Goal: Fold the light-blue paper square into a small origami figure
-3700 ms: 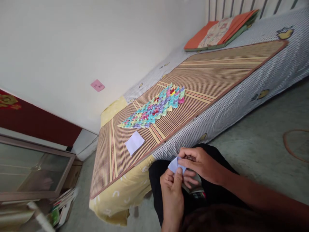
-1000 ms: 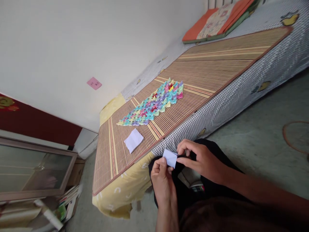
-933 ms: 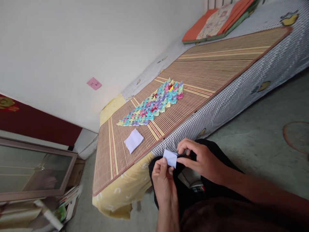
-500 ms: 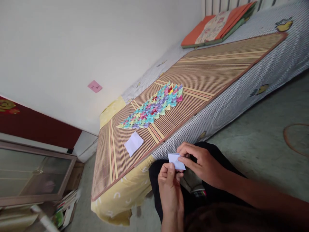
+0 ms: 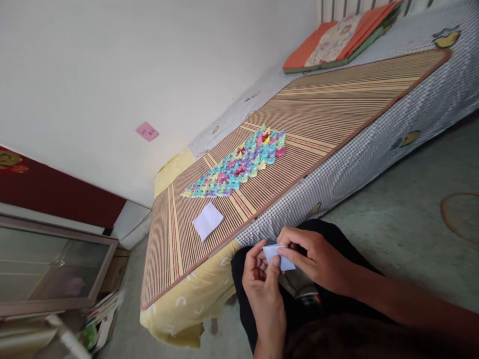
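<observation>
A small folded piece of pale lilac paper [image 5: 286, 261] is held between both hands above my lap. My left hand [image 5: 264, 276] grips it from the lower left, thumb on top and fingers behind. My right hand [image 5: 312, 254] pinches its upper right edge between thumb and index finger. On the striped mat lies a larger, creased lilac sheet [image 5: 208, 221]. Behind that sheet, folded paper pieces [image 5: 239, 164] in many colours stand in close rows.
A woven striped mat [image 5: 322, 114] covers the bed beside my knees. An orange folded quilt [image 5: 337, 42] rests at the far end. A pink note [image 5: 147, 131] is stuck on the white wall. At lower left stands a glass-fronted cabinet [image 5: 56, 269].
My left thumb has moved onto the middle of the folded paper, and my left fingers have spread behind it. The paper has shifted slightly right and turned.
</observation>
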